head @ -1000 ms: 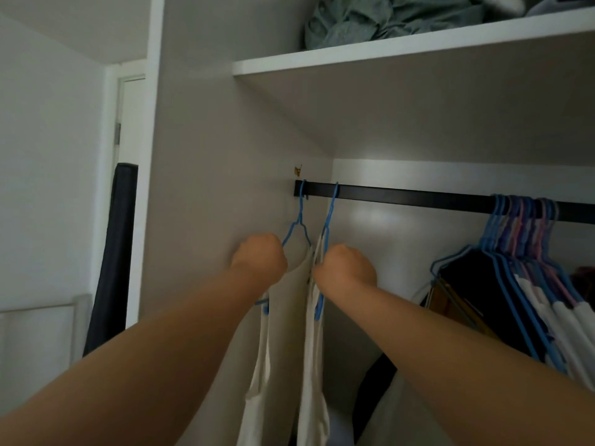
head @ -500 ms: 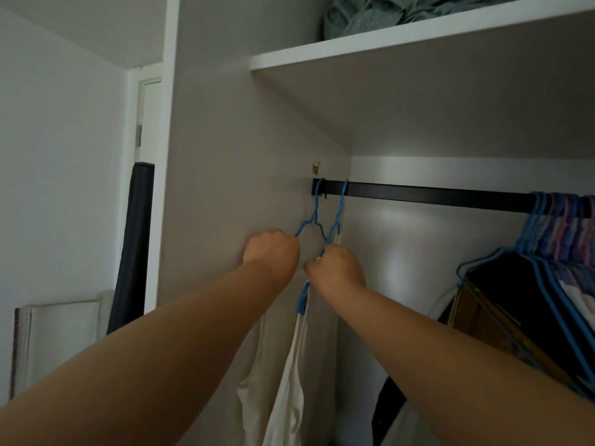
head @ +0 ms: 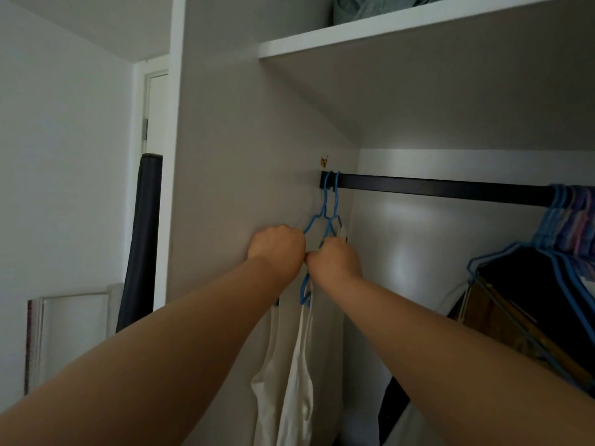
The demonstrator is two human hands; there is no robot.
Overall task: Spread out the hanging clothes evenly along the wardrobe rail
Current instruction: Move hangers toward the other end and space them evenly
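I find two blue hangers (head: 330,204) hooked side by side at the far left end of the black rail (head: 434,189), hard against the wardrobe side wall (head: 244,149). White garments (head: 289,375) hang below them. My left hand (head: 277,249) and right hand (head: 335,260) are both closed on the hanger shoulders, knuckles touching. A packed bunch of hangers (head: 566,220) with dark clothes sits at the rail's right. Bare rail lies between. A white shelf (head: 386,30) above carries folded green fabric (head: 367,8).

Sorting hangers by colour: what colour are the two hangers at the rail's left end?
Blue, both hangers, seen in the head view against the black rail.
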